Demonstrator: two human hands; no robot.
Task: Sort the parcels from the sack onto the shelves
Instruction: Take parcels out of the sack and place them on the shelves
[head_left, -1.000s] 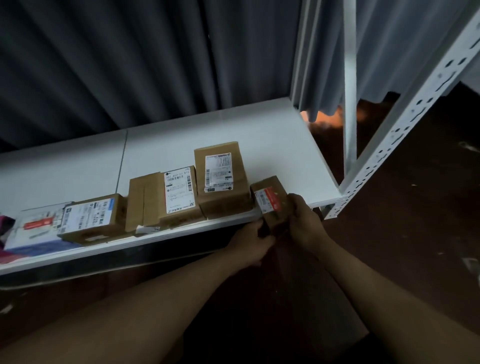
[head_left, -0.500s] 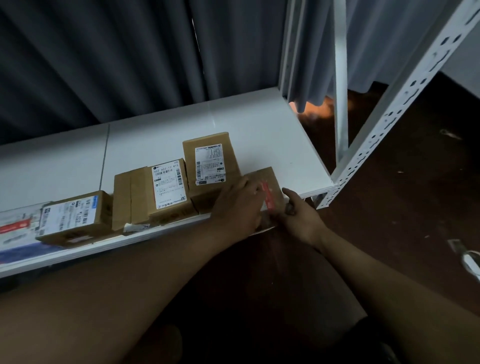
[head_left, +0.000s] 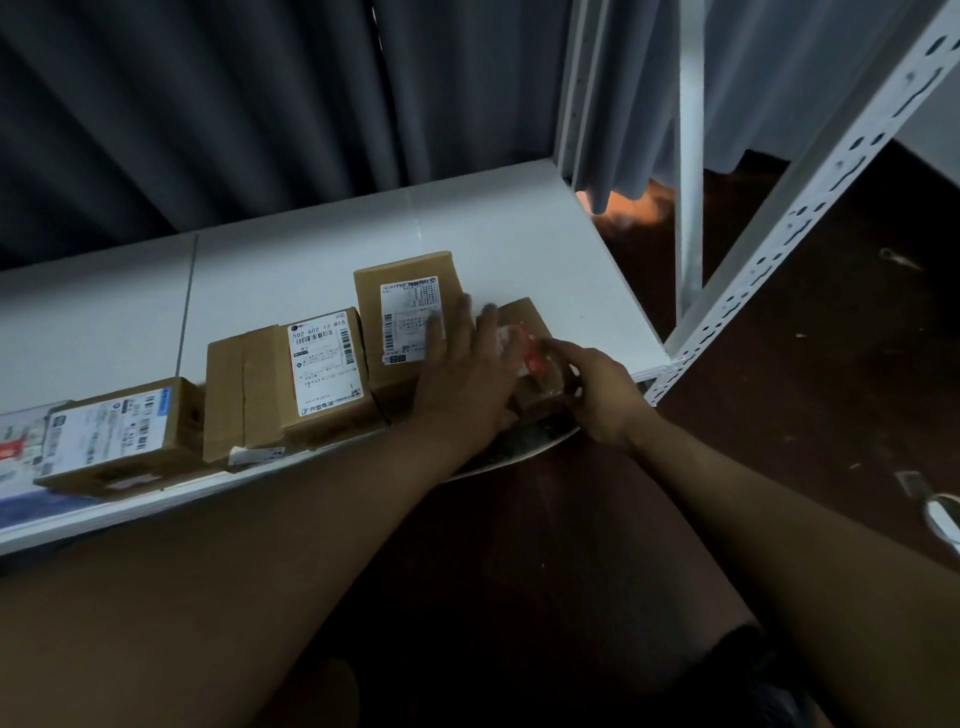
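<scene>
Looking down, I see the small brown parcel (head_left: 527, 332) with a red-marked label sitting at the near right edge of the white shelf (head_left: 519, 244), just right of a taller box (head_left: 405, 312). My left hand (head_left: 462, 374) lies flat, fingers straight, across that taller box and the small parcel's left side. My right hand (head_left: 597, 387) has its fingers curled round the parcel's near right corner. Further left stand a labelled carton (head_left: 322, 374) and a low box (head_left: 124, 436), in a row along the near edge. A perforated white upright (head_left: 810, 208) rises at right; grey curtains (head_left: 234, 104) hang behind.
</scene>
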